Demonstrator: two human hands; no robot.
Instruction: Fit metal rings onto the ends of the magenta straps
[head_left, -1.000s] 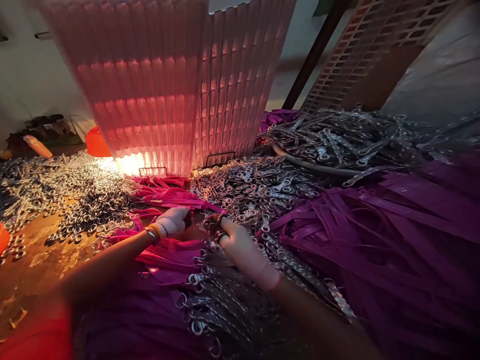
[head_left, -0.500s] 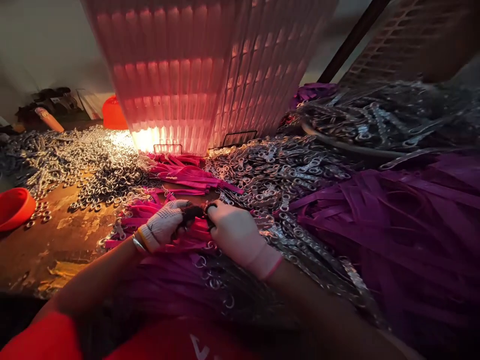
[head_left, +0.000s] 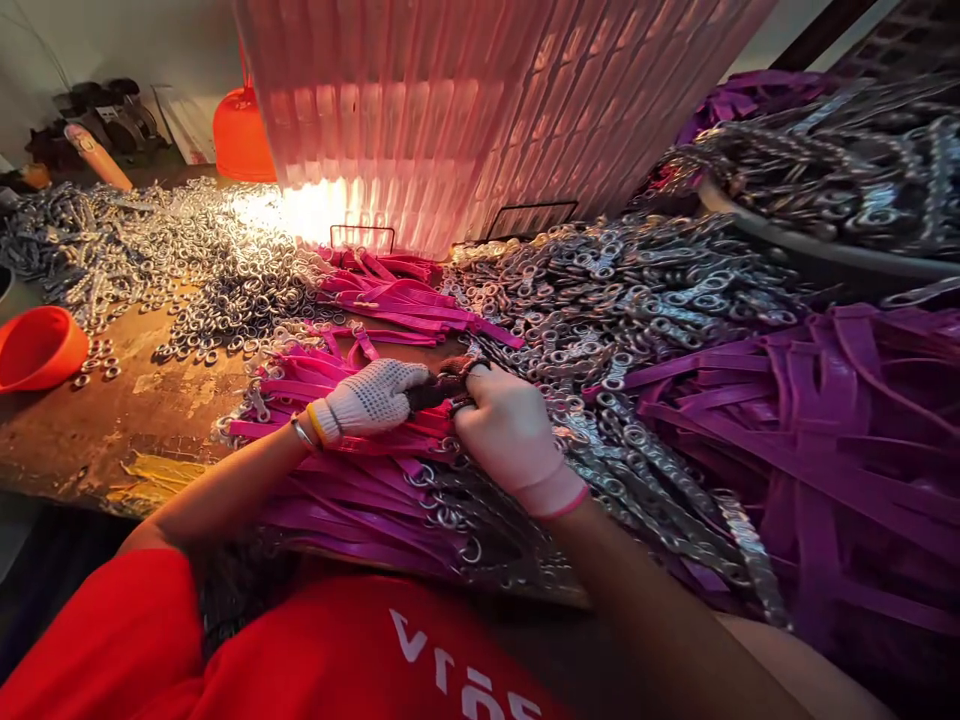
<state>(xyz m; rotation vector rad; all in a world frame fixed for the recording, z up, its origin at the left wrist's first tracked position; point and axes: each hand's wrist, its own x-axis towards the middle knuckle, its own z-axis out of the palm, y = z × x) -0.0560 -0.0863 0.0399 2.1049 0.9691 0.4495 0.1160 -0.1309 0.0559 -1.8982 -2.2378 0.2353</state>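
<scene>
Both hands wear white gloves whose fingertips are dark, and they meet over pink straps (head_left: 300, 385) with metal rings. My left hand (head_left: 379, 398) is closed, its dark fingertips pressed together beside the other hand. Close against it, my right hand (head_left: 502, 425) is also closed, fingers curled inward. A small metal piece (head_left: 474, 352) shows at the right fingertips, but what exactly each hand grips is too small and dark to make out. Below the hands lie more magenta straps (head_left: 352, 510) with rings at their right ends.
Metal chain pieces (head_left: 585, 290) are heaped behind and right of the hands. Purple straps (head_left: 825, 420) fill the right side. At the left are an orange cup (head_left: 41, 350) and small rings (head_left: 232, 315). An orange lamp (head_left: 244, 135) hangs beside a ribbed pink panel (head_left: 420, 120).
The view has shifted, so the scene sits higher and further right at the right side. Both hands stay close together, and a small metal piece now shows at the right fingertips.
</scene>
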